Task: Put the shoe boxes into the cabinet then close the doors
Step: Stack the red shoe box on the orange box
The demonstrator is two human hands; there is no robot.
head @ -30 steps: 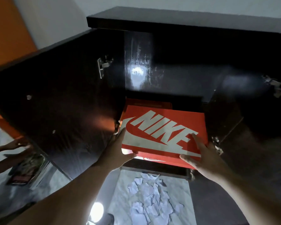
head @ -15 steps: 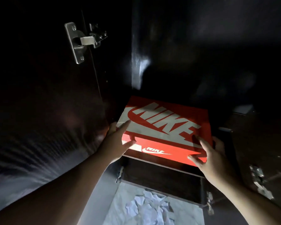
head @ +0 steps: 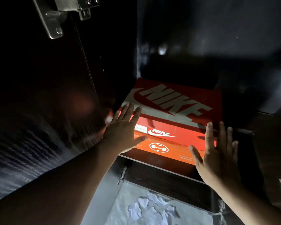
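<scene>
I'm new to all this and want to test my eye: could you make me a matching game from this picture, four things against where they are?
Things:
1. red Nike box
2. orange box
3. left hand
4. crumpled paper

Places:
A. on the floor below the cabinet
B. bottom of the stack on the shelf
C. flat against the boxes' left front corner
D. top of the stack

Pairs: 1-D, 2-B, 3-C, 4-A

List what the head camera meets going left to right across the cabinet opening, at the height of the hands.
Open left door → left hand → red shoe box stacked on an orange box → right hand → dark right side of the cabinet.
</scene>
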